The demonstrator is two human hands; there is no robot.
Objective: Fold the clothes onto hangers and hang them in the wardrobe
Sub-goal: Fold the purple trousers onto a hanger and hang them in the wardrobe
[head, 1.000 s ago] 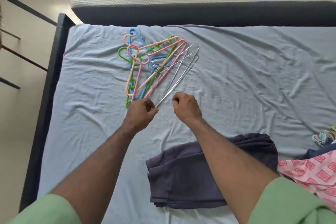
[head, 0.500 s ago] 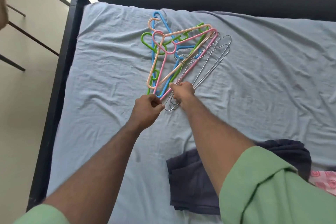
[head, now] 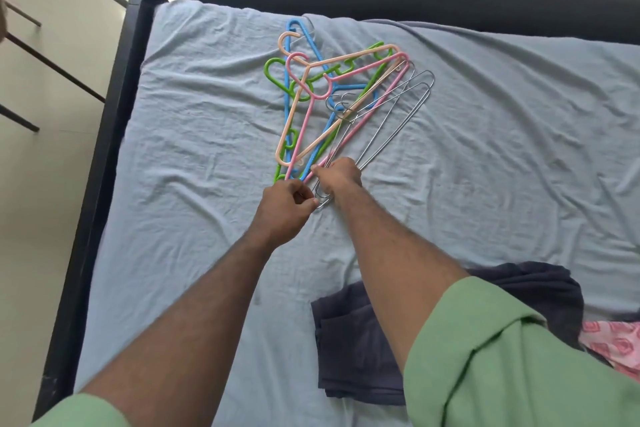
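Reaching both hands to the hanger pile on the bed (head: 207, 253): right hand (head: 341, 177) pinches the wire hangers (head: 391, 128) at their near corner, long axis running up-right; left hand (head: 285, 199) curled beside, grip unclear.

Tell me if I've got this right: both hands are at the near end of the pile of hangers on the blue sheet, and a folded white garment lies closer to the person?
Not quite. The garment is dark navy, not white, as the head view shows. The rest holds: the left hand and right hand are at the near end of the hangers on the blue sheet.
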